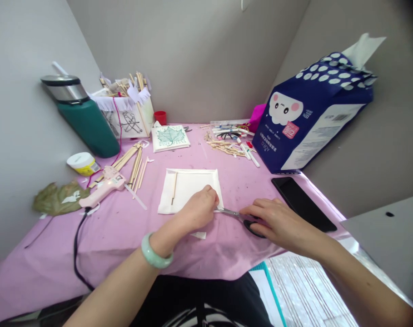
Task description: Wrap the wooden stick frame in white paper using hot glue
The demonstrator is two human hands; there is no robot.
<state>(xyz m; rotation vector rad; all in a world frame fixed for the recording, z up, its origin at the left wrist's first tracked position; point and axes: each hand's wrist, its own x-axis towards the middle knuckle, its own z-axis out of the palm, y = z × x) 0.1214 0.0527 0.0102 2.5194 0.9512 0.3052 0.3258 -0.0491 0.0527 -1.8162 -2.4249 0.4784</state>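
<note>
In front of me lies a flat white square panel (pixel 192 186) with folded cloth-like edges. A thin wooden stick (pixel 174 187) rests on its left part. My left hand (pixel 202 206), with a pale green bangle on the wrist, pinches the panel's lower right corner; the fingertips partly hide what is between them. My right hand (pixel 269 220) grips the black handles of a pair of scissors (pixel 231 212). Their metal blades point left to that same corner, close to my left fingertips. Just below the panel is a small white scrap (pixel 200 235).
On the left stand a green bottle (pixel 87 122), a pink glue gun (pixel 104 185) and bundled sticks (pixel 136 168). A leaf-printed panel (pixel 170 138) lies behind. To the right are markers (pixel 249 152), a tissue pack (pixel 305 113) and a black phone (pixel 303 204). Pink cloth (pixel 124 236) covers the table.
</note>
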